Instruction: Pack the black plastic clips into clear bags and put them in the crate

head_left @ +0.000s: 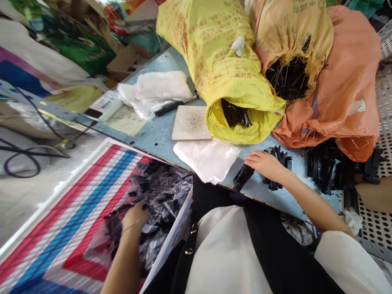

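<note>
My left hand point(134, 216) reaches down into a striped red, blue and white woven bag point(70, 228) full of small clear packets of black parts point(159, 192); its fingers are buried among the packets. My right hand point(266, 164) lies on the blue table point(159, 134), fingers curled over a black plastic part point(243, 176) near the table's front edge. More loose black plastic parts point(278, 157) sit just behind that hand. A white plastic bag point(208, 158) lies flat to the left of it.
A yellow sack point(220, 61), a tan sack point(290, 36) and an orange sack point(346, 81) of black parts lie on the table. A pale square tile point(191, 122), white bags point(156, 92), a black pile point(329, 169), a perforated tray point(378, 228) and floor cables point(24, 157) surround me.
</note>
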`<state>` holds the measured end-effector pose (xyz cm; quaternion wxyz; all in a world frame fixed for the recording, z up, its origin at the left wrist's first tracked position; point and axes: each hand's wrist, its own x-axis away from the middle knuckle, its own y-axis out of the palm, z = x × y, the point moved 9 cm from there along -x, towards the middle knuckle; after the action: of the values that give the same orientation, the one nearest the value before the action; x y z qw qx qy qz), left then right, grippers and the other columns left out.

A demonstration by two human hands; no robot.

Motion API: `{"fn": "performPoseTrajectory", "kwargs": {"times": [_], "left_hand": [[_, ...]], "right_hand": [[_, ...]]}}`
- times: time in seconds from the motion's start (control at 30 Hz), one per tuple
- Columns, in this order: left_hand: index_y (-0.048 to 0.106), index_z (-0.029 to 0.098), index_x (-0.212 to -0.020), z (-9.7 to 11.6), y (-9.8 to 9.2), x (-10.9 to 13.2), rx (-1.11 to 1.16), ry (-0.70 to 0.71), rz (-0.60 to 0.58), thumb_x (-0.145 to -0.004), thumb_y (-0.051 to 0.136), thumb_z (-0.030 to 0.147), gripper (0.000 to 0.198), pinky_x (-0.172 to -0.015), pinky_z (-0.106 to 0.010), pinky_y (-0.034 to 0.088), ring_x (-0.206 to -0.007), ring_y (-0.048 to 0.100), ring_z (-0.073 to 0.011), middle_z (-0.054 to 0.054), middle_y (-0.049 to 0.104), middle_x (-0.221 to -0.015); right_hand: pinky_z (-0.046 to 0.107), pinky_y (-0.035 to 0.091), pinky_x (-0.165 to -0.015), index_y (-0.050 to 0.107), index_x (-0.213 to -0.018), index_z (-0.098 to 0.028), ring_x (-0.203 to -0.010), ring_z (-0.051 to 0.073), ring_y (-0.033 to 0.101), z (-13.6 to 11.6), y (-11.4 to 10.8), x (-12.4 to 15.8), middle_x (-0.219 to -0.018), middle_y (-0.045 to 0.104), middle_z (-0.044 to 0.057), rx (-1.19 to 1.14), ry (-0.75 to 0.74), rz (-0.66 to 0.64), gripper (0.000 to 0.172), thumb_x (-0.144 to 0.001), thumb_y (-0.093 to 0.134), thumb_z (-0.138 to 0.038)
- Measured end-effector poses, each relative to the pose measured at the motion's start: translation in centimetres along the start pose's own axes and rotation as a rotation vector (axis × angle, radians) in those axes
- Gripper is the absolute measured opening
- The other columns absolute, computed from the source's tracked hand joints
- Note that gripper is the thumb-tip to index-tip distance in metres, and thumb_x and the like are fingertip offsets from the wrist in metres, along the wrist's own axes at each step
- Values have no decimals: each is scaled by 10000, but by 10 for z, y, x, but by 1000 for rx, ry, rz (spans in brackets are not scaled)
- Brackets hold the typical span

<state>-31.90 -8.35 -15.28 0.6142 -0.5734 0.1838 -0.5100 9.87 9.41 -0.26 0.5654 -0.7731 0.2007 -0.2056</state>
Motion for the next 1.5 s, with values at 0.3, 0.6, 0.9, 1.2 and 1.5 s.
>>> {"fn": "performPoseTrajectory", "kwargs": {"times": [0.3, 0.6, 0.9, 1.2, 1.5], "left_hand": [[679, 159, -892, 317, -9, 13, 247, 801, 237, -894, 591, 248, 126, -896, -428, 547, -978, 633, -276, -153, 657, -1069], [632, 171, -703, 281, -4, -45, 763, 341, -240, -781, 698, 407, 257, -546, -256, 426, -555, 520, -127, 9, 588, -606], [656, 168, -820, 287, -34, -25, 649, 606, 13, -843, 572, 197, 91, -761, -361, 569, -815, 673, -208, -80, 719, -867], [594, 117, -1342, 295, -47, -10, 348, 880, 191, -906, 421, 79, 471, -1085, -421, 527, -1271, 600, -251, -167, 603, -1371], [208, 231, -1611, 314, -50, 88, 307, 1211, 166, -942, 344, 16, 715, -1150, -393, 479, -1388, 512, -226, -147, 513, -1489]], "right_hand": [[419, 518, -947, 739, -1123, -269, -1000, 234, 662, 31, 0, 48, -1002, 736, 15, -1068, 539, 491, 272, -874, 677, -362], [394, 560, -828, 748, -845, -195, -935, 262, 719, -1, 44, 48, -867, 763, 91, -1760, 659, 509, 329, -743, 799, -504], [338, 536, -753, 677, -818, -229, -901, 235, 686, -4, 72, -48, -816, 743, 11, -1785, 616, 669, 338, -687, 780, -523], [234, 399, -430, 704, -923, -129, -517, 125, 560, -56, 108, 31, -779, 724, 83, -2197, 588, 140, 335, -839, 696, -453], [156, 382, -368, 614, -832, -178, -466, 74, 419, -52, 140, -11, -664, 610, -11, -2220, 707, 283, 172, -898, 615, -336]]}}
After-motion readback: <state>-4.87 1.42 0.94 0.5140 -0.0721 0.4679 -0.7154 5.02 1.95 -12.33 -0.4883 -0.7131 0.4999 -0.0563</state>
